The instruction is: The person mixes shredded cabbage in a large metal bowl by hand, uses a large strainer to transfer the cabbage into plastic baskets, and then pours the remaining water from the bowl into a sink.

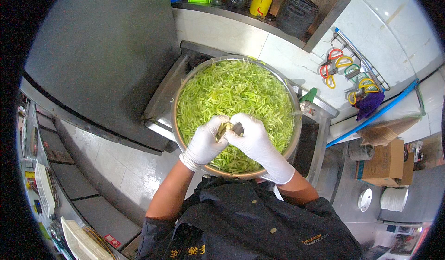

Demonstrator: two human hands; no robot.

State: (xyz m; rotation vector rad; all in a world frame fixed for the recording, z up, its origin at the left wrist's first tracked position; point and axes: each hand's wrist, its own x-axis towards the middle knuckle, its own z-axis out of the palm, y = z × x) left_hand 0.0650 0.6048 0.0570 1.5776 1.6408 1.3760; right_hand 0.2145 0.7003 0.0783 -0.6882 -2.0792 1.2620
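A large round metal basin (298, 126) stands before me, heaped with thin pale-green vegetable strips (236, 89). Both my hands wear white gloves and meet above the basin's near half. My left hand (205, 142) has its fingertips curled around a small yellow-green piece of vegetable (224, 129), mostly covered by the fingers. Thumb and fingers bent, my right hand (256, 141) touches my left at that piece. A dark patch shows inside the curl of the right fingers; whether it is an object or shadow is unclear.
The basin rests over a metal sink (321, 148) beside a tap with a green handle (308, 96). Several scissors (335, 63) hang from a wall rack (361, 58). A shelf (222, 8) holds bottles and a black container (297, 13). Rightward are a cardboard box (380, 164) and a bowl (364, 200).
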